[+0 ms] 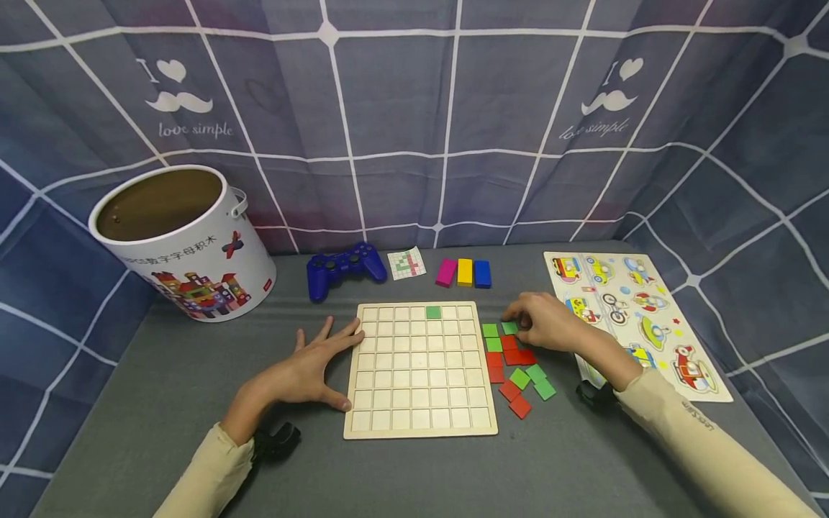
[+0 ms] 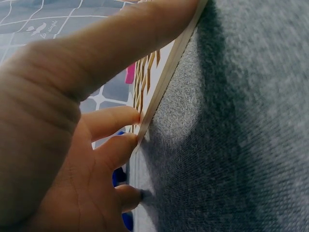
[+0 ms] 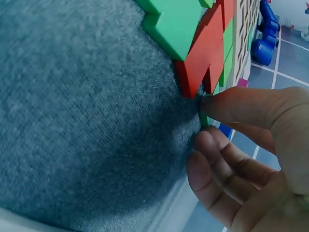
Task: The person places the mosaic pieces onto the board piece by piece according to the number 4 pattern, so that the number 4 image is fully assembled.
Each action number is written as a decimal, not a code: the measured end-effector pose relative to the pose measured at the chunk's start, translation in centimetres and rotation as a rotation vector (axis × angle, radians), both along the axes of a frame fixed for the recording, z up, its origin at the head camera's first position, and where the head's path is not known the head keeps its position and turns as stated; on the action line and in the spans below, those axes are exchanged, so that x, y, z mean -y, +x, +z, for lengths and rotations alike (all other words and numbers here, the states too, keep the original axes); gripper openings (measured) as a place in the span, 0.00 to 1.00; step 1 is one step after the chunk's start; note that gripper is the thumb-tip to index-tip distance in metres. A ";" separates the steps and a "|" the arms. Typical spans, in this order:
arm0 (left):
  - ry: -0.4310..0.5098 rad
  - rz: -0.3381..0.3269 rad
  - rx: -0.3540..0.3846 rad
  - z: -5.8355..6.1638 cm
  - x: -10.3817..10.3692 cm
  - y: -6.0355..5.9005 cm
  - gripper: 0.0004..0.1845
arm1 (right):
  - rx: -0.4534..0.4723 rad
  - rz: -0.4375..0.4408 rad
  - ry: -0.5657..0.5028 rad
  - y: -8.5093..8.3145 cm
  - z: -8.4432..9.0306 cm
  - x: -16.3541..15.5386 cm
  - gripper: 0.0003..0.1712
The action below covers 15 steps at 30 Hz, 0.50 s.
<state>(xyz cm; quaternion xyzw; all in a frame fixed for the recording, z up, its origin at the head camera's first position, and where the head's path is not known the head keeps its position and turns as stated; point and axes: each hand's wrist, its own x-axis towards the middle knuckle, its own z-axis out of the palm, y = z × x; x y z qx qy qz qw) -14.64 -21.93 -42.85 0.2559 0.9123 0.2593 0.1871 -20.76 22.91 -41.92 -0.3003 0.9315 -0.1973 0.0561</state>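
A pale wooden grid board point(image 1: 421, 371) lies flat on the table, with one green tile point(image 1: 433, 312) in its top row. My left hand point(image 1: 304, 368) is spread along the board's left side. Its thumb and fingertips touch the edge, which the left wrist view shows close up. To the right of the board, my right hand point(image 1: 550, 321) pinches a green tile point(image 3: 203, 119) between thumb and fingers, low over the cloth. Just below that hand lie loose red tiles point(image 1: 512, 357) and green tiles point(image 1: 536, 373), several of each, some touching.
Behind the board are a blue game controller point(image 1: 346, 267), a small pattern card point(image 1: 406, 263) and pink, yellow and blue blocks point(image 1: 464, 273). A large white bucket point(image 1: 194, 266) stands at the back left. A vehicle picture board point(image 1: 686, 324) lies under the right forearm.
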 end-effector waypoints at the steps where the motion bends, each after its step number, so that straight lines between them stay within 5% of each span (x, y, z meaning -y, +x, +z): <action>1: -0.002 -0.001 -0.002 0.0 0.0 0.0 0.64 | -0.003 -0.003 -0.001 0.0 0.0 0.1 0.17; 15: 0.003 -0.003 -0.008 0.0 0.0 0.1 0.63 | -0.110 -0.032 -0.034 -0.1 0.8 2.6 0.15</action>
